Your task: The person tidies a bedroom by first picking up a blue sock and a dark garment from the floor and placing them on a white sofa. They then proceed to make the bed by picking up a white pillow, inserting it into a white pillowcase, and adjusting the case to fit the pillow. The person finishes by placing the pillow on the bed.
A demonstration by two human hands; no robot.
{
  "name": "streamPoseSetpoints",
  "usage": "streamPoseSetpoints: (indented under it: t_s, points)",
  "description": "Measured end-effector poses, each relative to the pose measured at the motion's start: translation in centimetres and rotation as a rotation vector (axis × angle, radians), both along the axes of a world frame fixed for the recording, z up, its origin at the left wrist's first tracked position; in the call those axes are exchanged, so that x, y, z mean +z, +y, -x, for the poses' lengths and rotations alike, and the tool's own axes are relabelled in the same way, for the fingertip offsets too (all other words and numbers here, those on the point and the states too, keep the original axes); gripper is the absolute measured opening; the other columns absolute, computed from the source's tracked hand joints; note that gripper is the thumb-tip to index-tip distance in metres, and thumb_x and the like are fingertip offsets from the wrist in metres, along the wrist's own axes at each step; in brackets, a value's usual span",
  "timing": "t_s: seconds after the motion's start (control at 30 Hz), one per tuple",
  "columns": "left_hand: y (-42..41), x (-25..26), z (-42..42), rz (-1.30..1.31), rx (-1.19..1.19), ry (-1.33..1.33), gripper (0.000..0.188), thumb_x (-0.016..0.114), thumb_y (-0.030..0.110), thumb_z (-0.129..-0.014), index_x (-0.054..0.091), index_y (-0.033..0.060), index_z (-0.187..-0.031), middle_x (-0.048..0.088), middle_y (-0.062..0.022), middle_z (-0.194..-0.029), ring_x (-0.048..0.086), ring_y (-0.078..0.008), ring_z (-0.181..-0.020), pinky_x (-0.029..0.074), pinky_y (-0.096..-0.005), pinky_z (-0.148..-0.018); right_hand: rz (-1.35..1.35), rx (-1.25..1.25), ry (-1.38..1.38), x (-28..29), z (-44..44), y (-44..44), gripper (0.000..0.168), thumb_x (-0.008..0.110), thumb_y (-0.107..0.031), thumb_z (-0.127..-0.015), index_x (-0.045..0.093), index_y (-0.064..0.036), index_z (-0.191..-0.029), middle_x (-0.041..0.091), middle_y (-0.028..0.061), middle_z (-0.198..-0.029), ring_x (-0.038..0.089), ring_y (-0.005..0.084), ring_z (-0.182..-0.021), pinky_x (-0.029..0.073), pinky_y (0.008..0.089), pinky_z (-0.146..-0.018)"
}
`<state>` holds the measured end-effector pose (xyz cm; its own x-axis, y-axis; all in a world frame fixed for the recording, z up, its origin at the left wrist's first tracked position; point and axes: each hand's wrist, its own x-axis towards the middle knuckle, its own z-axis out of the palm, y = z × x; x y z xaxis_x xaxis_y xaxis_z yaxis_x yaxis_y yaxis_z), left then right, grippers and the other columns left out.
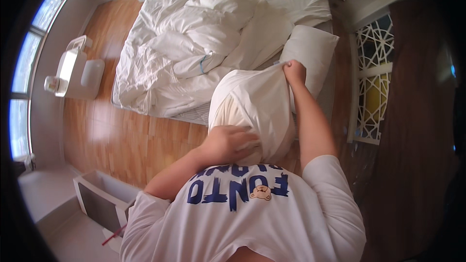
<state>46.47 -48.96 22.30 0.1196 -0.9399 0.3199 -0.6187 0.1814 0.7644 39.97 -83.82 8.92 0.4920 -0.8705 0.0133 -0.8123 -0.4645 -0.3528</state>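
In front of my chest is a pillow [227,111], its cream inner cover showing through the gap in a white pillowcase [271,105]. My right hand [295,72] has a fistful of the case's edge and holds it stretched up and to the right. Lower down, my left hand [233,143] lies against the pillow near the case's opening. Its fingers are blurred and partly lost among the folds, so whether they pinch cloth is unclear. A second white pillow [309,49] lies on the bed's right side, just behind my right hand.
A rumpled white duvet [214,25] covers much of the bed; the striped mattress [193,113] shows along the near edge. Left, a white plastic chair-like item [82,74] stands on the wooden floor [120,138]. An open-topped box [105,193] sits lower left, and a white lattice screen [373,80] stands right.
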Motion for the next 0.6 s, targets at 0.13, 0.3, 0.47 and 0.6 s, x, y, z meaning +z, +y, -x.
streamPoseSetpoints:
  t_s: [0.13, 0.3, 0.47, 0.6]
  points:
    - [3.8, -1.0, -1.8, -0.074, 0.068, 0.593, 0.012, 0.068, -0.005, -0.068, 0.065, 0.0061, -0.073, 0.065, -0.0066, -0.073, 0.063, -0.0222, -0.068, 0.048, -0.0319, -0.059, -0.183, -0.040, 0.134, -10.5, 1.9, 1.0, 0.028, 0.058, -0.030, -0.072, 0.068, -0.005, -0.079, 0.067, 0.0196, -0.082, 0.064, 0.0392, -0.078, 0.051, 0.0450, -0.073]
    - [7.2, -1.8, -2.4, -0.056, 0.255, 0.847, 0.013, 0.067, -0.007, -0.067, 0.062, 0.0053, -0.069, 0.062, -0.0035, -0.070, 0.057, -0.0142, -0.066, 0.043, -0.0255, -0.061, -0.373, -0.143, 0.202, -18.9, 4.1, 1.5, 0.030, 0.060, -0.031, -0.076, 0.071, -0.006, -0.088, 0.068, 0.0183, -0.093, 0.066, 0.0348, -0.088, 0.051, 0.0412, -0.079]
    - [5.0, -5.2, -3.3, 0.005, 0.865, 1.154, 0.014, 0.063, -0.004, -0.072, 0.060, 0.0056, -0.081, 0.059, 0.0005, -0.079, 0.054, -0.0095, -0.069, 0.042, -0.0221, -0.064, -0.709, -0.107, -0.297, -14.6, 4.3, 4.7, 0.039, 0.064, -0.027, -0.085, 0.058, -0.004, -0.116, 0.066, 0.0132, -0.102, 0.063, 0.0253, -0.092, 0.049, 0.0362, -0.081]
    - [-0.5, -6.1, -5.7, 0.098, 1.030, 1.176, 0.020, 0.062, -0.003, -0.075, 0.059, 0.0066, -0.092, 0.058, -0.0006, -0.083, 0.054, -0.0088, -0.071, 0.044, -0.0222, -0.065, -0.712, 0.027, -0.604, -6.5, 9.5, 10.2, 0.028, 0.058, -0.018, -0.092, 0.048, -0.007, -0.115, 0.058, 0.0065, -0.089, 0.055, 0.0152, -0.081, 0.047, 0.0309, -0.073]
